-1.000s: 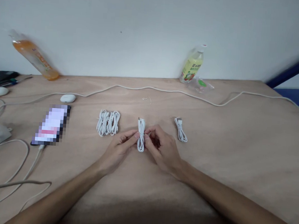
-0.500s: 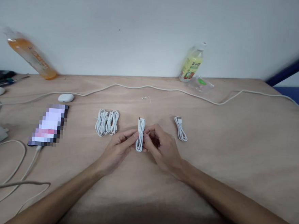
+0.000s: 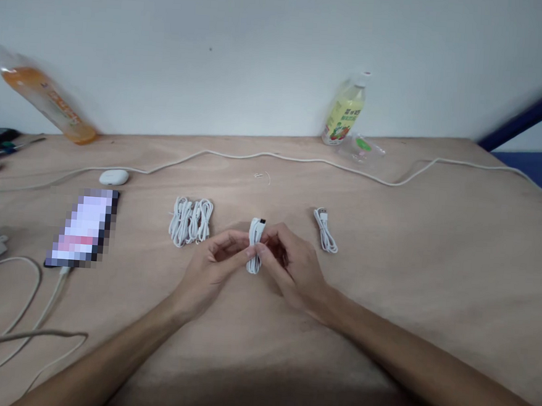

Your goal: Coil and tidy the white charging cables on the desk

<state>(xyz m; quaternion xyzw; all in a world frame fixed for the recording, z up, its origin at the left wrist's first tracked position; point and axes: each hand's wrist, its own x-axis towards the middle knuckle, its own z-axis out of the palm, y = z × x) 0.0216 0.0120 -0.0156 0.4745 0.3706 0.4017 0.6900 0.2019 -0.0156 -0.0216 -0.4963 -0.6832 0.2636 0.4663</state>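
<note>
A folded white cable bundle (image 3: pixel 254 263) is held upright between both hands near the middle of the wooden table, its dark-ended plug at the top. My left hand (image 3: pixel 215 264) grips its left side with thumb and fingers. On its right side my right hand (image 3: pixel 294 266) is closed, the thumb across the bundle's middle. Several coiled white cables (image 3: pixel 190 222) lie together to the left of my hands. One more coiled white cable (image 3: pixel 326 231) with a USB plug rests to the right.
A phone (image 3: pixel 83 227) and a white case (image 3: pixel 114 176) lie left. Across the back of the table (image 3: pixel 434 251) runs a long cable (image 3: pixel 311 162). An orange bottle (image 3: pixel 50 104) and a yellow-green bottle (image 3: pixel 344 116) lean on the wall, with clear plastic (image 3: pixel 362 149) beside the latter.
The held bundle has turned, so its dark-ended plug now shows at the top right. Both thumbs have come together over its middle. The view has shifted slightly.
</note>
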